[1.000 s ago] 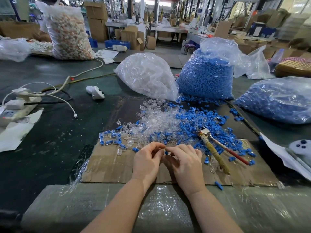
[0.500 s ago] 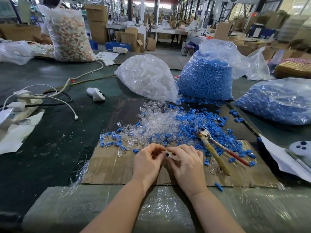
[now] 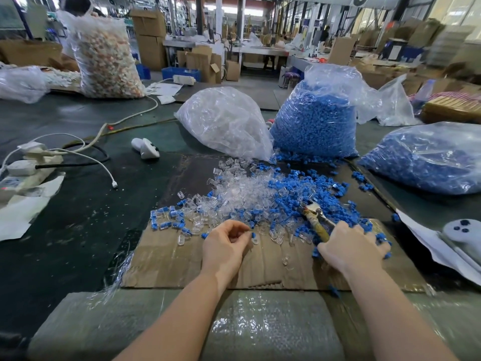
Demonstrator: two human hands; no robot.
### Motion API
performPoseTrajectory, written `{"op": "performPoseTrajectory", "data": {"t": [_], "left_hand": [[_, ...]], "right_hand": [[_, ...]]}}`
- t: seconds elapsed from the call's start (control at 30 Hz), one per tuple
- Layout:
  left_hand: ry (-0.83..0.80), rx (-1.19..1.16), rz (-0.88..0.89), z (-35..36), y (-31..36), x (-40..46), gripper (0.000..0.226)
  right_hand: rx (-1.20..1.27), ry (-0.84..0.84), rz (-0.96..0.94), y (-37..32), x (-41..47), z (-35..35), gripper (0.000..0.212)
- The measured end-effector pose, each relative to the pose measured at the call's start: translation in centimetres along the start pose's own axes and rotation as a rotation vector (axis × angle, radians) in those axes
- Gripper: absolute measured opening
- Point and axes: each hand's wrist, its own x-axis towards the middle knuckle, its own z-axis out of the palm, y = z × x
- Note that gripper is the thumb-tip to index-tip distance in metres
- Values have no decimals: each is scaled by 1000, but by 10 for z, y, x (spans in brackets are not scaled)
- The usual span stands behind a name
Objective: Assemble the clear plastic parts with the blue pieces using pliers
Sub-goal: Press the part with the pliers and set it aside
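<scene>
Lower centre, the left hand (image 3: 226, 242) pinches a small part (image 3: 254, 237); the right hand (image 3: 352, 246) closes around the pliers (image 3: 316, 220). Next, likely crimping that part.

Single head view, looking forward and down, close over cardboard sheet (image 3: 166, 267); warehouse behind.

The scene is bright and evenly lit by daylight from windows at the far end and upper right of the hall, which wash out to white. Shadows on the worktop (image 3: 78, 230) are soft and faint. Glare streaks the clear plastic bag (image 3: 223, 123) and the bubble wrap (image 3: 247, 327) at the near edge. The wide-angle lens bends lines toward the edges. The background and right side are blurred; the centre is fairly sharp.
</scene>
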Motion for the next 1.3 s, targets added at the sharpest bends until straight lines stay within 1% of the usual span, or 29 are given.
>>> {"op": "performPoseTrajectory", "data": {"t": [0.07,0.13,0.2,0.27,0.33,0.43,0.47,0.57,0.7,0.77,0.93,1.3], "left_hand": [[-1,-24,-18,0,3,1,17],[-2,-70,-50,-1,7,1,16],[-1,-111,-79,-2,12,2,13],[2,-164,-120,-3,17,3,10],[10,-236,-171,-3,23,7,7],[51,-326,-217,-1,31,14,6],[71,-341,-220,-1,33,17,6],[133,-350,-214,-2,38,24,10],[174,-327,-216,-6,38,27,8],[187,-315,-213,-6,38,27,8],[208,-269,-196,-7,40,26,15],[185,-228,-205,-12,47,23,7]], "right_hand": [[29,35,-8,0,0,-2,31],[55,87,-33,0,-3,-5,33],[47,156,-85,-1,-5,-9,36],[122,166,-165,-6,-10,-14,38],[253,81,-262,-14,-18,-20,30],[483,-156,-385,-28,-32,-27,17],[557,-233,-411,-32,-37,-28,16],[709,-417,-453,-40,-49,-30,17],[779,-554,-448,-42,-57,-32,14],[791,-587,-463,-42,-59,-33,14],[799,-604,-497,-43,-59,-33,17],[779,-621,-517,-46,-57,-32,11]]}}
